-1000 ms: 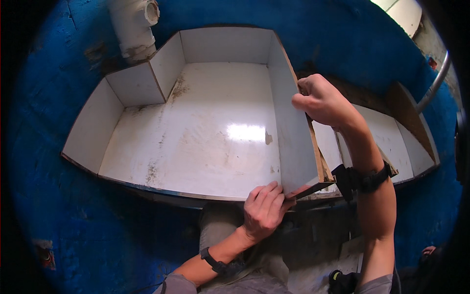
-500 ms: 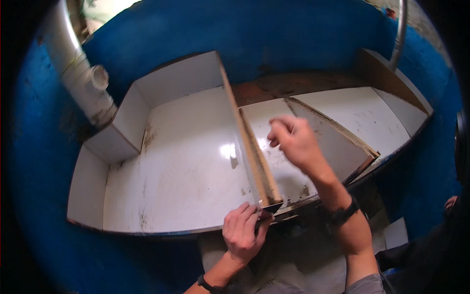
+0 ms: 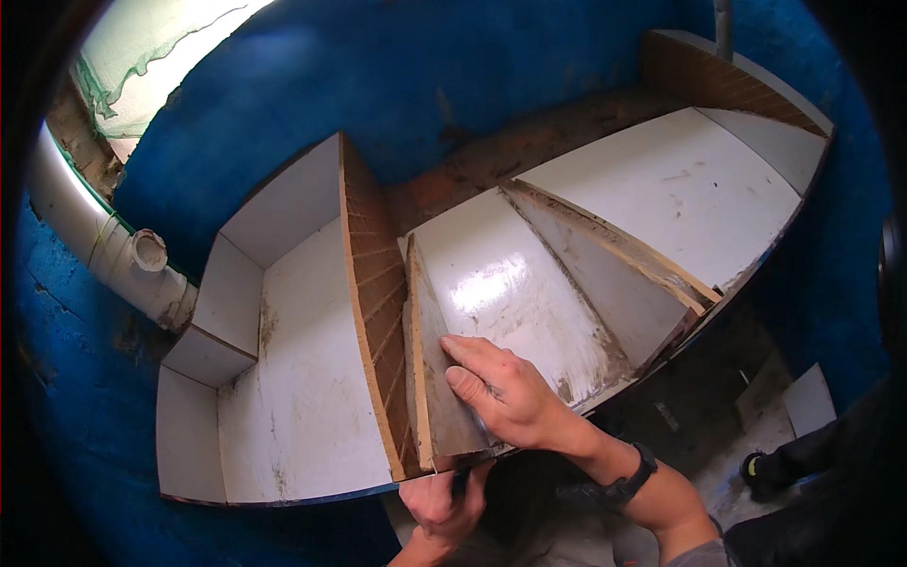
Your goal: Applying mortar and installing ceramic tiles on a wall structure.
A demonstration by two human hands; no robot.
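A white-lined board structure [image 3: 283, 416] is split by several upright dividers. My right hand [image 3: 491, 387] lies with thumb and fingertips against the face of the narrow, wood-edged divider [image 3: 424, 359] in the middle, fingers extended. Just left of that stands a taller divider [image 3: 368, 302] with a brown, ridged face. My left hand [image 3: 439, 506] is at the front edge below these dividers, its fingertips hidden under or behind it. A slanted divider [image 3: 595, 274] with a rough wooden top edge crosses the right part of the structure.
Blue walls [image 3: 406, 57] surround the structure. A white pipe [image 3: 94, 227] with a side opening runs at the left below a bright, netted opening [image 3: 142, 47]; a metal pipe [image 3: 723, 28] is at the back right. A dark-clothed leg [image 3: 794, 454] and loose board [image 3: 808, 411] lie lower right.
The view has swung, showing more of the right section. My right hand has left the tall divider's top and moved onto the narrower one; my left hand has slipped lower at the front edge.
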